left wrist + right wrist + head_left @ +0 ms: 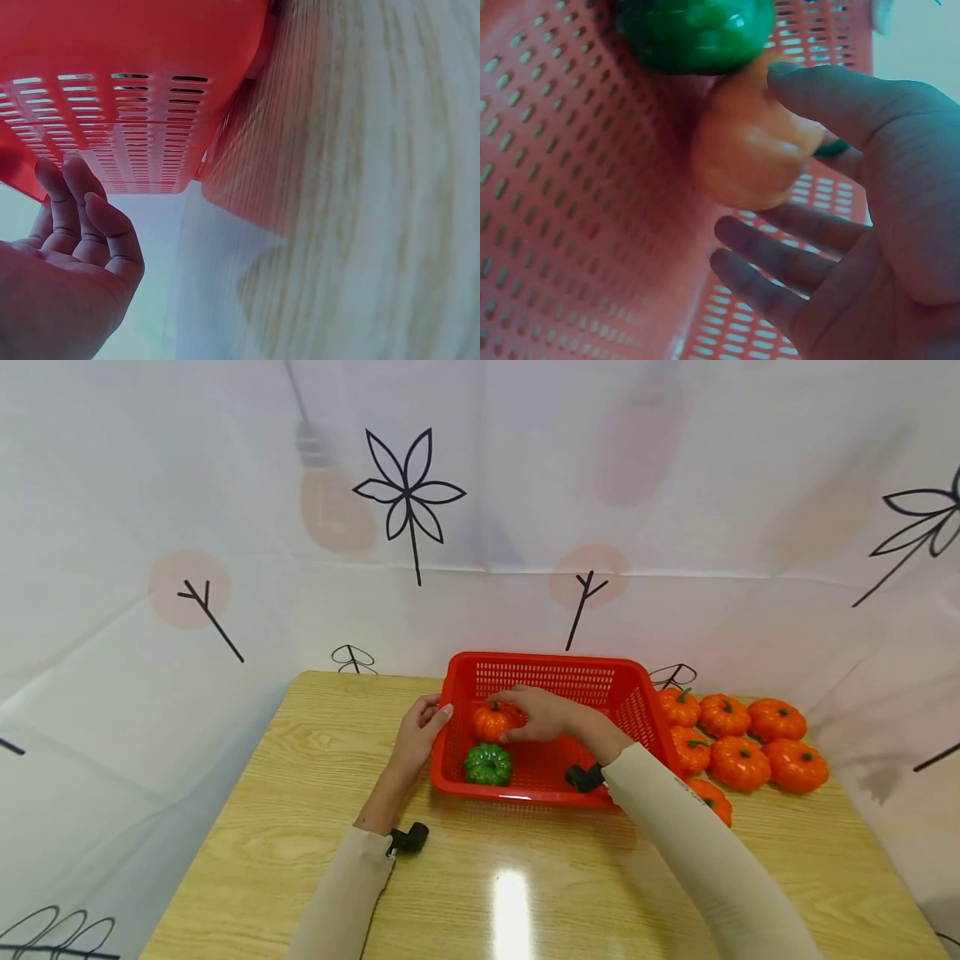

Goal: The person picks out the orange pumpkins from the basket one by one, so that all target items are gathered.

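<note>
A red plastic basket with slotted walls stands on the wooden table. My left hand holds its left rim, the thumb at the edge; in the left wrist view the fingers bend up against the outer wall. Inside the basket, my right hand holds a small orange pumpkin near the left end. Seen from the right wrist, the thumb lies on one side of this pumpkin and a finger on the other, with two more fingers extended beside it. A green pumpkin sits close by in the basket's front left corner.
Several orange pumpkins stand in rows on the table to the right of the basket. Behind the table hangs a pale patterned cloth. My right forearm crosses over the basket's front right side.
</note>
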`<control>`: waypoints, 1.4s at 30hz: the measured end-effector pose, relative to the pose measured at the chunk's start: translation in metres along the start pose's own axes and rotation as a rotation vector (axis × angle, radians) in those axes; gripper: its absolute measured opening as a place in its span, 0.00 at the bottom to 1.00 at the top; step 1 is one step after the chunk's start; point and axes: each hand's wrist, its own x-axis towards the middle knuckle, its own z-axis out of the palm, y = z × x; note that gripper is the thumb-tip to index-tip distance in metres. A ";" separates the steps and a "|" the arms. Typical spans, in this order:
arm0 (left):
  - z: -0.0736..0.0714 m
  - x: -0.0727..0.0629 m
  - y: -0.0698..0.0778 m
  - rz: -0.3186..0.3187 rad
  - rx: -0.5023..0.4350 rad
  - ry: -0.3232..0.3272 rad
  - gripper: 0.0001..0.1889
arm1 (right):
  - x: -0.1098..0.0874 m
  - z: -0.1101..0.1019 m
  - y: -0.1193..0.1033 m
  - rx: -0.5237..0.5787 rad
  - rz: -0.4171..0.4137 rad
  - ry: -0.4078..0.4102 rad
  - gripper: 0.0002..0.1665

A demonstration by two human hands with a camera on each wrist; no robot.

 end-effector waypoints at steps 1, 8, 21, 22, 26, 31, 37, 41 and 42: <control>0.000 0.000 0.000 0.000 0.003 -0.002 0.25 | 0.000 0.001 0.001 0.005 0.005 -0.006 0.39; 0.001 0.000 0.000 0.000 0.022 -0.002 0.23 | 0.003 0.010 0.013 0.063 0.011 0.002 0.41; 0.000 -0.001 0.004 0.001 -0.001 -0.009 0.24 | 0.015 0.015 0.012 0.044 0.014 0.029 0.41; 0.000 -0.001 0.004 -0.001 -0.002 -0.010 0.24 | 0.015 0.015 0.012 0.040 0.013 0.036 0.40; 0.000 -0.001 0.005 -0.005 0.001 -0.013 0.24 | 0.011 0.013 0.012 0.049 0.019 0.055 0.39; 0.001 -0.001 0.006 -0.008 -0.004 -0.014 0.24 | 0.003 0.006 0.012 0.061 0.011 0.071 0.38; 0.000 0.000 0.004 0.001 0.010 -0.020 0.25 | -0.012 -0.003 0.012 0.019 -0.022 0.084 0.38; -0.001 0.000 0.002 0.002 0.017 -0.023 0.25 | -0.026 -0.010 0.007 0.016 -0.037 0.090 0.39; -0.001 0.001 0.002 0.002 0.016 -0.025 0.26 | -0.030 -0.013 0.005 0.017 -0.038 0.092 0.39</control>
